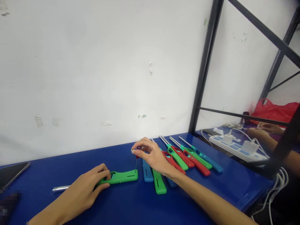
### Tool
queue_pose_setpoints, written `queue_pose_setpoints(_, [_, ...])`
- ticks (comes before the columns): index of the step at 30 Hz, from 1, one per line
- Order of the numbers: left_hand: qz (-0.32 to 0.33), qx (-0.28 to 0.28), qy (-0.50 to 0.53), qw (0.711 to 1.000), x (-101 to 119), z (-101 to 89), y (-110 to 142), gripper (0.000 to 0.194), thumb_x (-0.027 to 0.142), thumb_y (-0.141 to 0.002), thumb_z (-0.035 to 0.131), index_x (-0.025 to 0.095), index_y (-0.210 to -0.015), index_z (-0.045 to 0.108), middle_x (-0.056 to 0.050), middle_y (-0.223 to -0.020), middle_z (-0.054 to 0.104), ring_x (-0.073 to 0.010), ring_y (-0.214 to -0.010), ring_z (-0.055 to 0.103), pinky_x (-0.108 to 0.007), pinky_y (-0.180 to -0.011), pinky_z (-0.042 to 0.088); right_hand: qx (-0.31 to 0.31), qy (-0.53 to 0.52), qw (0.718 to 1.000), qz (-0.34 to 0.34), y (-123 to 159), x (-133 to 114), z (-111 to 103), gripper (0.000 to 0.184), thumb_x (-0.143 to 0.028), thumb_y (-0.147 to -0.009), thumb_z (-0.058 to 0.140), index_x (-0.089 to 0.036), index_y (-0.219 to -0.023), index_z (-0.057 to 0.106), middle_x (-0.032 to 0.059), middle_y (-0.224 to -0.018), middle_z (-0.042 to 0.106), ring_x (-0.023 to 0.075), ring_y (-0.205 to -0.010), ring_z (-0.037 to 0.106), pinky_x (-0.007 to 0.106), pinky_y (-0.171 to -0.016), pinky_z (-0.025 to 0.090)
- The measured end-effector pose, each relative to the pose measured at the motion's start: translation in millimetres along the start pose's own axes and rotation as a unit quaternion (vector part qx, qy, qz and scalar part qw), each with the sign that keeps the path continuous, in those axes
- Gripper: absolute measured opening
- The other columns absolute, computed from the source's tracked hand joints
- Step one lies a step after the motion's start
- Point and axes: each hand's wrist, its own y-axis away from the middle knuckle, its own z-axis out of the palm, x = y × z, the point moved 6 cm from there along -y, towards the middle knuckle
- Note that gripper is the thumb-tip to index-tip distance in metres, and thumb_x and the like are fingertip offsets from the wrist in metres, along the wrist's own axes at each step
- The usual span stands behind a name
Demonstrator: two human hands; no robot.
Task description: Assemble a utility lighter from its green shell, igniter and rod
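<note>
A green gas lighter (124, 177) lies flat on the blue table (117, 206), its metal barrel pointing left. My left hand (90, 184) grips it around the trigger opening. In the fingertips of my right hand (151, 154) is a small screwdriver (136, 164), held upright by its handle. The screwdriver's tip meets the right end of the green lighter. Just right of that end lie a blue lighter (147, 173) and another green lighter (160, 184), both partly hidden under my right hand and forearm.
Several red, green and blue lighters (201, 164) lie in a row at the right. A phone (14, 173) rests at the far left. Black metal frame posts (206, 68) rise at right; beyond them are a white power strip (239, 148), a red bag (274, 111) and another person's hands (262, 134).
</note>
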Motion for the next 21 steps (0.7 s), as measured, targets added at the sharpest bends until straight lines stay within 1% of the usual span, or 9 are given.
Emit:
queue_pose_setpoints(2, [-0.012, -0.015, 0.017, 1.0, -3, 3.0, 0, 0.026, 0.045, -0.127, 0.072, 0.021, -0.118, 0.076, -0.003, -0.121, 0.08, -0.0161, -0.092, 0.075, -0.035, -0.087, 0.069, -0.017, -0.01, 1.0, 0.001, 1, -1, 2, 0.024, -0.054, -0.113, 0.091, -0.032, -0.12, 0.097, 0.0058, -0.119, 0.086, 0.0246, -0.101, 0.083, 0.045, -0.099, 0.07])
queue_pose_setpoints(5, [-0.029, -0.027, 0.034, 0.999, -4, 4.6, 0, 0.028, 0.049, -0.126, 0.073, 0.021, -0.118, 0.076, -0.003, -0.122, 0.08, -0.0172, -0.094, 0.074, -0.037, -0.089, 0.068, -0.038, -0.024, 0.999, 0.001, 2, -4, 6, 0.03, -0.055, -0.121, 0.08, -0.032, -0.132, 0.095, 0.0074, -0.122, 0.09, 0.0278, -0.116, 0.086, 0.045, -0.102, 0.069])
queue_pose_setpoints(6, [-0.033, -0.03, 0.039, 0.998, -4, 4.4, 1, 0.029, 0.05, -0.126, 0.073, 0.022, -0.118, 0.076, -0.004, -0.122, 0.08, -0.0175, -0.095, 0.074, -0.037, -0.09, 0.068, -0.036, -0.025, 0.999, 0.001, 3, -4, 7, 0.03, -0.056, -0.12, 0.081, -0.032, -0.131, 0.095, 0.0077, -0.124, 0.09, 0.0281, -0.119, 0.085, 0.045, -0.103, 0.069])
queue_pose_setpoints(8, [-0.039, -0.035, 0.049, 0.997, -3, 2.9, 1, 0.03, 0.051, -0.126, 0.072, 0.022, -0.118, 0.076, -0.004, -0.123, 0.08, -0.0183, -0.097, 0.075, -0.039, -0.093, 0.068, -0.022, -0.024, 0.999, 0.003, 3, -3, 6, 0.026, -0.055, -0.113, 0.092, -0.031, -0.124, 0.094, 0.0075, -0.129, 0.087, 0.0273, -0.119, 0.083, 0.043, -0.102, 0.068])
queue_pose_setpoints(11, [-0.047, -0.041, 0.06, 0.996, 0, -0.7, 0, 0.032, 0.052, -0.126, 0.072, 0.022, -0.119, 0.076, -0.004, -0.125, 0.08, -0.0188, -0.099, 0.075, -0.039, -0.094, 0.068, 0.0, -0.025, 1.0, 0.007, 1, 1, 3, 0.028, -0.055, -0.105, 0.102, -0.03, -0.11, 0.091, 0.0057, -0.125, 0.083, 0.0246, -0.109, 0.08, 0.042, -0.099, 0.067])
queue_pose_setpoints(13, [-0.05, -0.044, 0.065, 0.996, 3, -3.4, 0, 0.032, 0.053, -0.126, 0.071, 0.022, -0.118, 0.076, -0.004, -0.125, 0.08, -0.0189, -0.098, 0.075, -0.04, -0.094, 0.068, -0.008, -0.031, 0.999, 0.009, -1, 4, 2, 0.031, -0.06, -0.109, 0.097, -0.03, -0.116, 0.091, 0.0044, -0.116, 0.083, 0.024, -0.103, 0.08, 0.043, -0.099, 0.068])
queue_pose_setpoints(16, [-0.05, -0.05, 0.073, 0.995, 6, -7.2, -1, 0.034, 0.054, -0.127, 0.07, 0.022, -0.118, 0.076, -0.005, -0.125, 0.08, -0.0191, -0.099, 0.075, -0.041, -0.096, 0.068, -0.028, -0.036, 0.999, 0.006, -2, 5, 2, 0.038, -0.066, -0.115, 0.088, -0.031, -0.13, 0.09, 0.0057, -0.116, 0.086, 0.026, -0.106, 0.083, 0.046, -0.1, 0.069])
queue_pose_setpoints(19, [-0.053, -0.054, 0.08, 0.994, 9, -10.0, -1, 0.034, 0.054, -0.127, 0.069, 0.022, -0.119, 0.077, -0.005, -0.126, 0.081, -0.0194, -0.1, 0.076, -0.041, -0.097, 0.068, -0.009, -0.027, 1.0, 0.002, -1, 4, 1, 0.032, -0.062, -0.113, 0.093, -0.031, -0.119, 0.09, 0.0076, -0.129, 0.084, 0.0264, -0.114, 0.081, 0.044, -0.103, 0.068])
queue_pose_setpoints(21, [-0.053, -0.055, 0.082, 0.994, 9, -10.8, -1, 0.035, 0.055, -0.127, 0.069, 0.022, -0.119, 0.077, -0.005, -0.126, 0.081, -0.0194, -0.099, 0.075, -0.041, -0.097, 0.068, 0.007, -0.023, 1.0, 0.002, 1, 3, 1, 0.03, -0.058, -0.107, 0.1, -0.031, -0.111, 0.088, 0.0069, -0.129, 0.083, 0.0266, -0.115, 0.08, 0.044, -0.103, 0.068])
